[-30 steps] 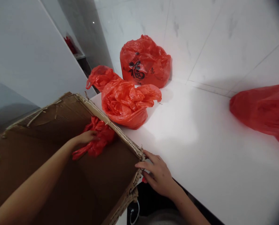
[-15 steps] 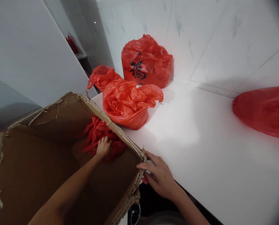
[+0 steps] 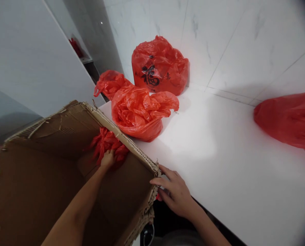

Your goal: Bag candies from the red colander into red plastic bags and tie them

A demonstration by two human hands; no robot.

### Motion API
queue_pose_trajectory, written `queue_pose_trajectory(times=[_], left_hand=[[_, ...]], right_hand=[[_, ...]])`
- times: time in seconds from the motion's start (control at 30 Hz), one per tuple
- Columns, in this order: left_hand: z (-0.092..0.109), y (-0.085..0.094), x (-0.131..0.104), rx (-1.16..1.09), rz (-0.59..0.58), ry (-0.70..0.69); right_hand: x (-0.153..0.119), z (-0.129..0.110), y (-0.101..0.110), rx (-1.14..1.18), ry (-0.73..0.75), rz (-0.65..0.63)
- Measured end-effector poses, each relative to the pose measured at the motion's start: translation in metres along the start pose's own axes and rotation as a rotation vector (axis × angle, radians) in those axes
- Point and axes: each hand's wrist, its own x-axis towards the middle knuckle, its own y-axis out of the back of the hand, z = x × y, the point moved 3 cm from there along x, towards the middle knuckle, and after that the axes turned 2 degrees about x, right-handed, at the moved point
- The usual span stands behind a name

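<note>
Inside a large open cardboard box with frayed rims, my left hand is closed on a bunched red plastic bag near the box's right wall. Whether that bunch is one bag or more, I cannot tell, and my left fingertips are partly hidden in it. My right hand holds the box's near right corner, its fingers bent over and against the torn edge. Just beyond the rim, a filled orange-red plastic bag lies on the white table.
A red bag with black characters leans against the marbled wall. Another small red bag lies behind the orange-red one. At far right is a further red bag. A grey panel rises at the left.
My left hand has shifted a little left inside the box, and the red plastic bunch has moved slightly with it. My right hand has stayed at the box corner.
</note>
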Motion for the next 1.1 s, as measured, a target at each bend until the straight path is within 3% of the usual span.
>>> queue_pose_trajectory(times=[0.33,0.47,0.53,0.63,0.77,0.9,1.0,1.1], left_hand=[[0.007,0.005,0.004,-0.055,0.082,-0.060],[0.007,0.005,0.000,-0.030,0.072,0.011],[0.005,0.014,0.003,-0.022,0.068,0.041],[0.000,0.048,0.019,-0.041,0.086,-0.021],[-0.010,0.126,0.040,-0.096,0.231,-0.109],[-0.012,0.198,0.032,-0.189,0.426,-0.119],[-0.005,0.226,0.009,-0.268,0.514,-0.118],[0.006,0.240,-0.013,-0.337,0.537,-0.132]], right_hand=[[0.000,0.002,-0.001,-0.001,-0.007,-0.002],[0.004,-0.004,-0.002,0.006,-0.042,-0.002],[0.011,-0.010,-0.003,0.007,-0.067,0.004],[0.026,-0.016,-0.007,0.002,-0.083,0.001],[0.048,-0.015,-0.016,0.007,-0.055,0.006],[0.050,-0.014,-0.021,-0.049,-0.072,-0.002],[0.029,-0.017,-0.014,-0.092,-0.080,-0.041],[-0.008,-0.017,0.004,-0.086,-0.080,-0.051]])
